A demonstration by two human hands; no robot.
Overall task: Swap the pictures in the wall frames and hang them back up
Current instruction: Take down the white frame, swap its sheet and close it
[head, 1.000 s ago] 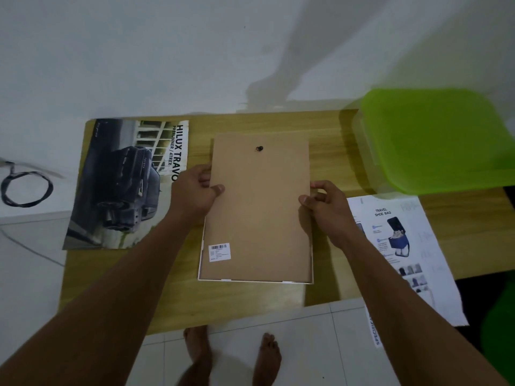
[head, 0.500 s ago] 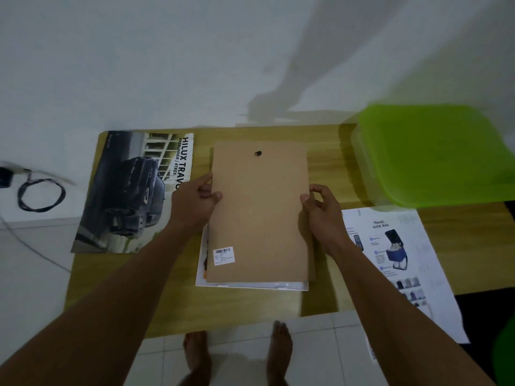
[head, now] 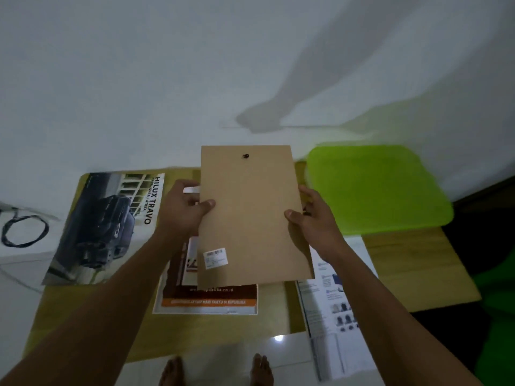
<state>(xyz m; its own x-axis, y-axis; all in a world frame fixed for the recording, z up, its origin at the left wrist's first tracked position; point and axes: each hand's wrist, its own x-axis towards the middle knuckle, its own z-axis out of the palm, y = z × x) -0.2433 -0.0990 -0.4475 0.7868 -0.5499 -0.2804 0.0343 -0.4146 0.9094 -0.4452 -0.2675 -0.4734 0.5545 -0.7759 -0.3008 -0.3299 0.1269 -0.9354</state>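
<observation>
Left hand (head: 184,210) and right hand (head: 315,218) are each pinching a long edge of the brown backing board (head: 250,218), thumbs on top. They're holding it tilted just above the open frame (head: 206,300), which is lying on the wooden table (head: 418,268). I'm guessing it's light, thin and stiff but a bit bendy, so mid-edge grips are making sense. A car poster (head: 106,227) is sitting on the left and a green lid (head: 376,188) on the right, with a white wall (head: 139,79) behind.
</observation>
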